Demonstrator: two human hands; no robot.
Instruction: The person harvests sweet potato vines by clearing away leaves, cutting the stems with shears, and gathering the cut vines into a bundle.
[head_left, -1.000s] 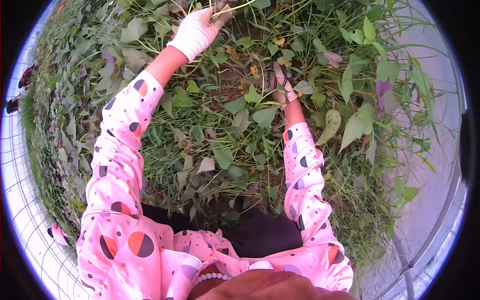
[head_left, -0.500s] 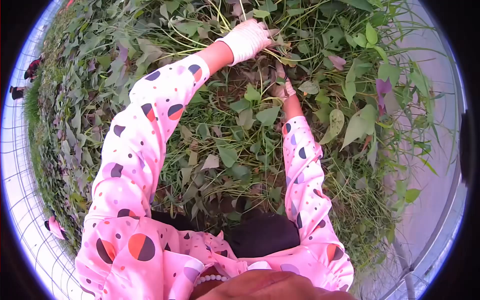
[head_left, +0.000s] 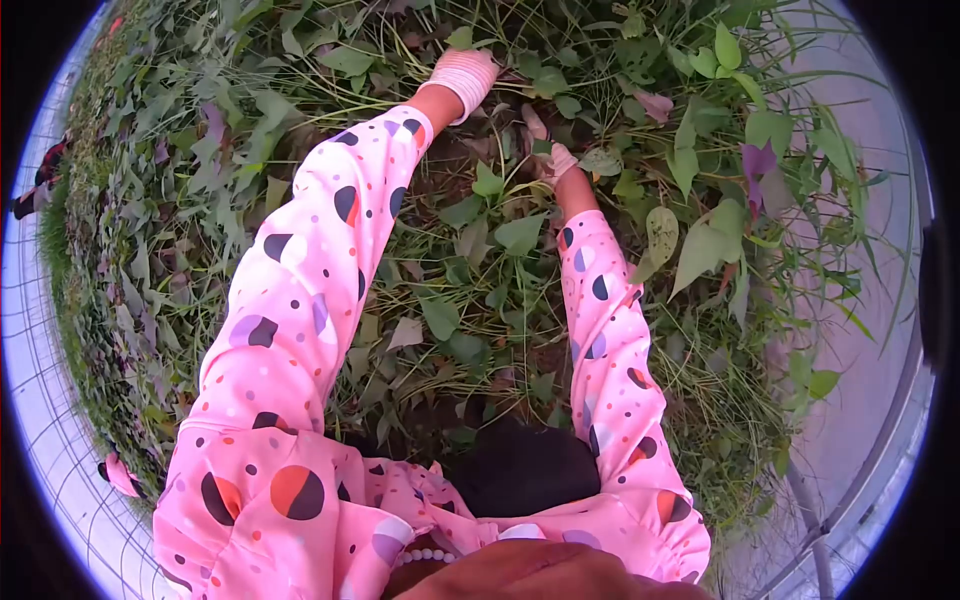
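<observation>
My left hand (head_left: 466, 76), in a pale ribbed glove, is closed at the top middle among leafy vines (head_left: 385, 98). Stems run right up to its curled fingers, which are partly out of sight. Below and to the right, my right hand (head_left: 556, 163) reaches low into the foliage, also in a pale glove. One finger points up and away from the rest, near bare brown soil (head_left: 450, 165); leaves cover part of this hand. Between my forearms stands a green leafy shoot (head_left: 520, 234).
Dense vines and grass spread around me. A pale sheet (head_left: 850, 200) borders the plants at right, with a grey pipe (head_left: 810, 520) lower down. White gridded netting (head_left: 45, 330) curves along the left. People (head_left: 40, 180) and a pink-clad person (head_left: 120, 474) are at the far left.
My left hand has shifted left and closed from outstretched fingers. My right hand has moved slightly left and up. The view has shifted a little.
</observation>
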